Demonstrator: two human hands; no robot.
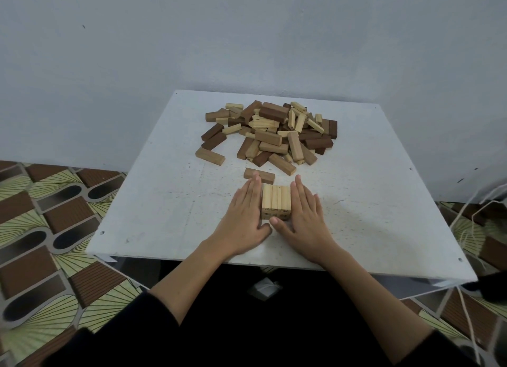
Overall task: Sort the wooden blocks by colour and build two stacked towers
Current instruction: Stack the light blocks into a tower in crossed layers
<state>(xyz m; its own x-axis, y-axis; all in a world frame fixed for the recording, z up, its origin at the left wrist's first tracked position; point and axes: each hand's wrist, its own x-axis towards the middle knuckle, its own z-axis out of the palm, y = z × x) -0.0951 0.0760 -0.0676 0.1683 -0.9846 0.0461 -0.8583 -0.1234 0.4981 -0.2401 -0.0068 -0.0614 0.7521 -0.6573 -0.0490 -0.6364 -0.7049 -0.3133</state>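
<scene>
The pale stack (276,202) sits on the near middle of the white table (164,202), a short block of light wooden pieces lying side by side, their long tops running away from me. I cannot tell how many layers it has. My left hand (245,220) lies flat against its left side and my right hand (304,215) flat against its right side, fingers straight and together, pointing away from me, grasping nothing. My two thumbs come in toward each other at the stack's near face, the tips almost meeting.

Just beyond my left fingertips (256,178) lies a single brown block (259,175), flat and a little angled. Farther back on the table is the loose pile of blocks (270,133), light and dark mixed, some leaning on others. Another tan block (210,156) lies apart at the pile's left edge.

Black sleeves cover my forearms. A patterned floor (49,229) shows to the left of the table, and a pale wall (247,37) stands behind.
</scene>
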